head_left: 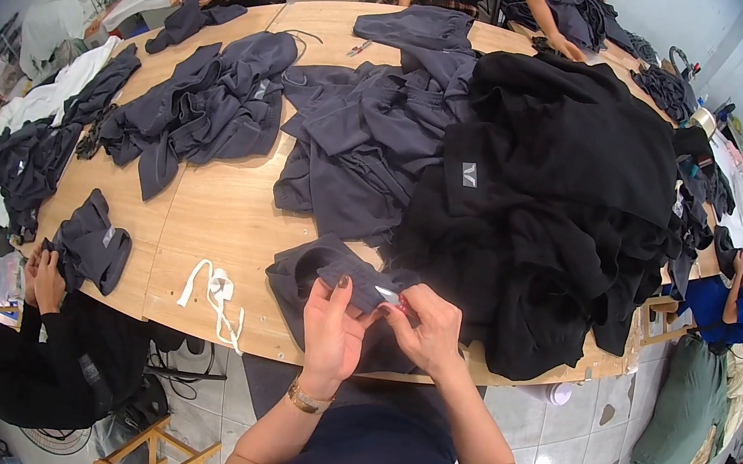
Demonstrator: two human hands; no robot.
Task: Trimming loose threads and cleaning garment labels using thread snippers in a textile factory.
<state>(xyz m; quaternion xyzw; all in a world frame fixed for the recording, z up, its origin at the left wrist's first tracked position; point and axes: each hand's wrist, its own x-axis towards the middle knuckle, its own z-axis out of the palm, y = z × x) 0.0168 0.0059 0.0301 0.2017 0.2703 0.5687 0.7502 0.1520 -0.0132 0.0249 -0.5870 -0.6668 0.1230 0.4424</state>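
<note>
A dark grey garment (296,271) lies at the near edge of the table, one end of it lifted between my hands. My left hand (333,327) is closed on the raised edge of the cloth, thumb up. In my right hand (427,329) is a small pair of thread snips (388,295), with a silver blade and a bit of red showing. The blade lies against the cloth near my left fingertips. My right fingers hide most of the handle. Just beyond the garment, dark grey clothes (357,134) are heaped, and a large black pile (564,165) stands to their right.
White cord (213,293) lies left of my hands. More grey garments (218,99) spread across the wooden table (235,183). Other snips (359,48) rest farther back. Co-workers sit or stand around the table, one handling a grey garment (95,247) at near left. A wooden stool (156,454) stands below.
</note>
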